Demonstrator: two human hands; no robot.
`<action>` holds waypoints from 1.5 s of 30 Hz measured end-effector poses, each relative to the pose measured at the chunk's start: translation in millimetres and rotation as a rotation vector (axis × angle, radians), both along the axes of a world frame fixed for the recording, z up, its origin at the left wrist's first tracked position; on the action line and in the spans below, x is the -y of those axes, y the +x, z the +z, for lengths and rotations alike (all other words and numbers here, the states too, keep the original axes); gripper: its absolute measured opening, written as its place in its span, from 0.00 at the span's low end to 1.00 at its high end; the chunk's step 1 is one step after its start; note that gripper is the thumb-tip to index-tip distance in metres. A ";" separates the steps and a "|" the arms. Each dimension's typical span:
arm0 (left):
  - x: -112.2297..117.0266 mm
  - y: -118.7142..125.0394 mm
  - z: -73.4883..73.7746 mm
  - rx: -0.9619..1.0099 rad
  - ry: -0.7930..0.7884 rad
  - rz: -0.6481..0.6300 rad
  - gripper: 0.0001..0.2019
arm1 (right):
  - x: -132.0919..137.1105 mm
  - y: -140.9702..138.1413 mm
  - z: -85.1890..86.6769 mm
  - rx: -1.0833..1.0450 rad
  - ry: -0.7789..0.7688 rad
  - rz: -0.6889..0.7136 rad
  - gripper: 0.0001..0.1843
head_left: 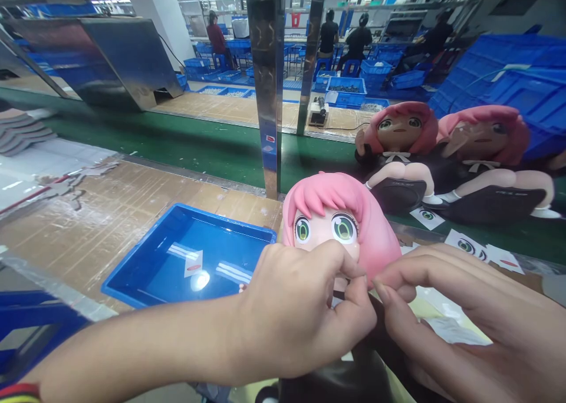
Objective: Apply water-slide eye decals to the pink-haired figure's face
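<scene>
A pink-haired doll figure [340, 208] with large green eyes and a black outfit is right in front of me. My left hand [309, 302] comes across its lower face, thumb and forefinger pinched together. Close beside it, my right hand [460, 314] also has its thumb and forefinger pinched, near the ends of the figure's hair. The two sets of fingertips almost meet. Whatever they hold, if anything, is too small or hidden to make out. My left hand covers the figure's mouth area.
A blue tray [186, 214] left of the figure holds a small printed slip [193, 264]. Two similar seated figures [400, 131] are at the right, near eye-print slips [427, 216]. A metal post [266, 84] rises behind the tray. Several people sit farther back.
</scene>
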State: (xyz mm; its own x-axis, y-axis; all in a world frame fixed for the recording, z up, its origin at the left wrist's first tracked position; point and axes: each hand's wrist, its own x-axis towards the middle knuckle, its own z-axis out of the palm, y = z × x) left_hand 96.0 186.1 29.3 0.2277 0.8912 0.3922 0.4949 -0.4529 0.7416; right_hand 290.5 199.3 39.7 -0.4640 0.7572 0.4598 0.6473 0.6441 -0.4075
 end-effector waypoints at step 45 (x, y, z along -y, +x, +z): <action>-19.5 -29.3 -11.5 -0.310 -0.034 -0.088 0.08 | -47.3 2.2 7.8 0.208 -0.427 0.085 0.12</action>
